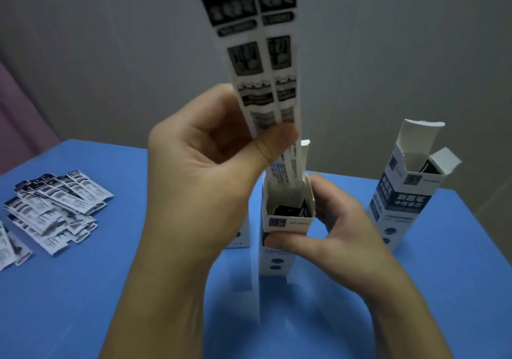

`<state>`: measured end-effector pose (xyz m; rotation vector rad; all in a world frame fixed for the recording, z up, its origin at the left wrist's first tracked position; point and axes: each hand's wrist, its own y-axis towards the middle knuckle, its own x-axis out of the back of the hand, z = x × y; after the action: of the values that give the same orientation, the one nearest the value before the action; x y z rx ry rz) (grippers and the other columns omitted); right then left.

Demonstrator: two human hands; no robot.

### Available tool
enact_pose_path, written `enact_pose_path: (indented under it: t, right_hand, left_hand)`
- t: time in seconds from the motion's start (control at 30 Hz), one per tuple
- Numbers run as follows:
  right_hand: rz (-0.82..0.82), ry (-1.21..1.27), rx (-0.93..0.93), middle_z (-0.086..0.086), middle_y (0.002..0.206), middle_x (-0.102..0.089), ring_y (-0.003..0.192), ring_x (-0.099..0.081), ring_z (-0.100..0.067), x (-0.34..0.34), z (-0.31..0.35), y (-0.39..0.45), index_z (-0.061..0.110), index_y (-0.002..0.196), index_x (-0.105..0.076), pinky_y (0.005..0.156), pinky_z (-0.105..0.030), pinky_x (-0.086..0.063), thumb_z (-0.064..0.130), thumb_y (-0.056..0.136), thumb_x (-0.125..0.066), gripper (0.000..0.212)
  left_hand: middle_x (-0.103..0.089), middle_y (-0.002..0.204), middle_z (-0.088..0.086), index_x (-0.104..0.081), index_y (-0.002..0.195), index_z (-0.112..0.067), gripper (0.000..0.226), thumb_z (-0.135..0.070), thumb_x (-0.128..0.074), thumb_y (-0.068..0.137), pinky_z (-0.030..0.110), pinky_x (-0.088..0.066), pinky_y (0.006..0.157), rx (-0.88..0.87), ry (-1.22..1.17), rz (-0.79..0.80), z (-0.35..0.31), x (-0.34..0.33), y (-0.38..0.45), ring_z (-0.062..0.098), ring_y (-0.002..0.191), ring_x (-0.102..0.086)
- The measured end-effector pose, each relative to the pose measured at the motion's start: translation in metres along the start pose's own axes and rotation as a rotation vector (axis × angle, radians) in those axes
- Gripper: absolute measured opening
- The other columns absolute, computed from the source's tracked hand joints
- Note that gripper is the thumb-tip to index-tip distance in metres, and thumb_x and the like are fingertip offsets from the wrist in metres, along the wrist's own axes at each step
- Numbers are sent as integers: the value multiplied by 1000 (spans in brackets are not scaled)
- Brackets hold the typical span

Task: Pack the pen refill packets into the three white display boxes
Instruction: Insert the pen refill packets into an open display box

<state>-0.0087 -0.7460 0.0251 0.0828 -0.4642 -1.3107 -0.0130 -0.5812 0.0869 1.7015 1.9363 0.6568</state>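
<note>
Left hand [199, 181] raised over the blue table [83, 303], thumb and curled fingers pinching two long packets [263, 81] side by side. Packets upright, tilted slightly, tops blurred near the upper edge of view, lower ends entering the open top of the middle box [285, 220]. Dark contents visible inside that box, beside the packets' lower ends.

Right hand [340, 228] gripping the middle box just below its rim, thumb across the front face, fingers wrapped round the right side. Box upright on the table, top flap standing open at the rear.

Second box [401, 200] upright to the right, well apart from the hands, lid flap raised, side tab folded outward, a dark item showing inside. Blue printed panel on its front face.

Third box [241, 239] mostly hidden behind the left hand and wrist, just beside the middle box; only a strip of white side with a dark mark seen. Fill state impossible to tell.

Loose pile of packets [55, 209] lying flat at the left of the table, overlapping one another, well apart from the boxes. Further packets at the far left edge, partly cut off.

Grey wall [110, 53] behind; pink fabric [19, 114] at far left.
</note>
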Motion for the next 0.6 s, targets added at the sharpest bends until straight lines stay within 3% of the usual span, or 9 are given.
enact_pose_path:
  t: [0.2,0.37,0.6]
  right_hand:
    - [5,9,-31,6,101,-73,101,-67,-19,-3,0,1,25,109,-67,92,-46,-53,11,69,-90,48]
    - [-12,5,-43,4,98,-73,98,-68,-20,-2,-2,2,26,107,-67,91,-47,-54,9,69,-90,48]
    - [-19,-25,-37,4,104,-72,100,-68,-19,-2,-3,2,31,110,-67,92,-47,-54,17,68,-91,51]
  left_hand:
    - [-73,88,1,-66,96,-11,31,2,-84,73,34,-59,78,-16,56,135,-10,2,1,21,85,-71]
    - [-74,89,-8,-71,93,-22,28,-14,-87,71,43,-55,85,27,225,236,-8,13,2,17,90,-70]
    - [-68,89,-13,-73,83,-33,25,-31,-88,63,13,-40,71,151,483,367,-4,15,2,8,87,-58]
